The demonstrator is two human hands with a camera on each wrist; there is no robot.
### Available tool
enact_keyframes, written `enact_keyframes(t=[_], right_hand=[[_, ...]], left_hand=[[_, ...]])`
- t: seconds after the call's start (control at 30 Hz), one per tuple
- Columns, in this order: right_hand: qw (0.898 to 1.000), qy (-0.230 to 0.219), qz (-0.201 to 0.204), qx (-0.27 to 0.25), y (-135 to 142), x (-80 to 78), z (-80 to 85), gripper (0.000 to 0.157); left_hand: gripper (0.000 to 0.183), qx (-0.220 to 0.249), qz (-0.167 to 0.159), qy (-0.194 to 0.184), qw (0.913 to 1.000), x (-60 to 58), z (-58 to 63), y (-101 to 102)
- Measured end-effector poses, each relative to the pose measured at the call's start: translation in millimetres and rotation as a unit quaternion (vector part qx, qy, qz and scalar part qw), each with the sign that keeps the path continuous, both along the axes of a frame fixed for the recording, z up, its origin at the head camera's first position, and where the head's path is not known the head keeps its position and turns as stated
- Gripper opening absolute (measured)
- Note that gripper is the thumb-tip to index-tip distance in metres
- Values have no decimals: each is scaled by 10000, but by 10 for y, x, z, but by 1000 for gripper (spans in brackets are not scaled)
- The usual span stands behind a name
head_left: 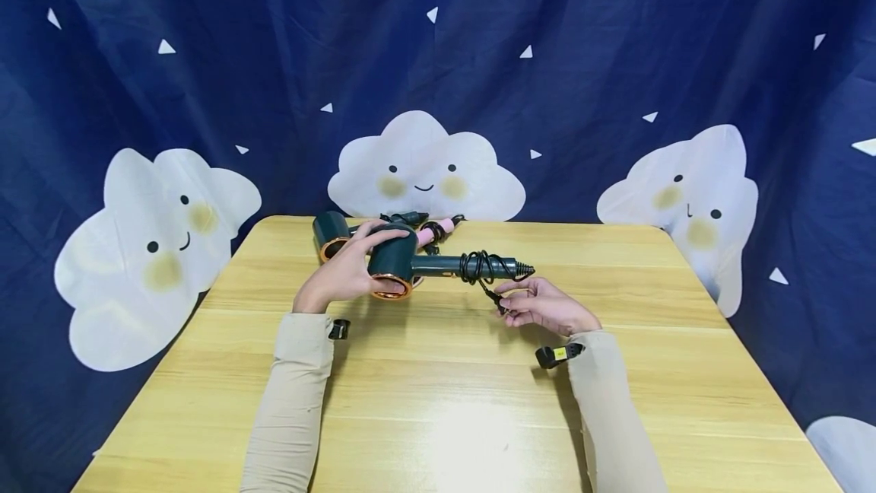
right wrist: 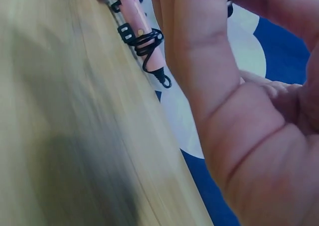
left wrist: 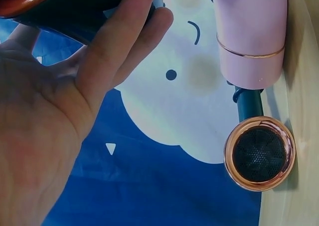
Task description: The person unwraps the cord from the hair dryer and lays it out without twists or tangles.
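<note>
My left hand [head_left: 347,271] grips the barrel of a dark green hair dryer [head_left: 394,256] with a copper-coloured rim, held above the table. Its handle points right, with a black cord [head_left: 479,268] wound around it. At the loose end of that cord, my right hand [head_left: 546,307] pinches the black plug [head_left: 499,301]. The left wrist view has the held dryer's dark barrel [left wrist: 75,16] at the top, against the fingers. In the right wrist view, the right hand's curled fingers [right wrist: 209,61] hide most of what they hold.
Behind the held dryer lie a pink hair dryer [head_left: 427,236], its cord wrapped around the handle, and a second dark green hair dryer [head_left: 329,230]. Both are near the far edge of the wooden table [head_left: 588,402]. A blue cloud-patterned curtain [head_left: 582,59] hangs behind.
</note>
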State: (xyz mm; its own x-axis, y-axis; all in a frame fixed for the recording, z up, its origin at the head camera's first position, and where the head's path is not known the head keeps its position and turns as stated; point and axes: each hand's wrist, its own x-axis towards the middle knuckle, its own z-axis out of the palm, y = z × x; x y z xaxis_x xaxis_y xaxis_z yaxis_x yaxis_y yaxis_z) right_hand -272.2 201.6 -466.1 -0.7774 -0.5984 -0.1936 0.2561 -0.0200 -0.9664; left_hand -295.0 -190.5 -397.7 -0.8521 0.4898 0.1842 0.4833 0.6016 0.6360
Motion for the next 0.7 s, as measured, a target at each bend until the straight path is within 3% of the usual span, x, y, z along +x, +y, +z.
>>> enact_keyframes(t=[0.17, 0.4, 0.6, 0.7], right_hand=[[9993, -30, -271, 260, -2, -15, -7, 50], [9983, 5, -541, 202, 23, -11, -3, 44], [9957, 43, -921, 76, 33, -7, 12, 18], [9930, 95, -1171, 81, 23, -6, 29, 17]], left_hand=[[90, 3, -58, -19, 10000, -13, 3, 8], [90, -49, -89, -52, 9999, -9, -14, -1], [90, -11, -111, -65, 9999, 3, -15, 2], [90, 28, -133, -70, 9999, 0, -14, 4]])
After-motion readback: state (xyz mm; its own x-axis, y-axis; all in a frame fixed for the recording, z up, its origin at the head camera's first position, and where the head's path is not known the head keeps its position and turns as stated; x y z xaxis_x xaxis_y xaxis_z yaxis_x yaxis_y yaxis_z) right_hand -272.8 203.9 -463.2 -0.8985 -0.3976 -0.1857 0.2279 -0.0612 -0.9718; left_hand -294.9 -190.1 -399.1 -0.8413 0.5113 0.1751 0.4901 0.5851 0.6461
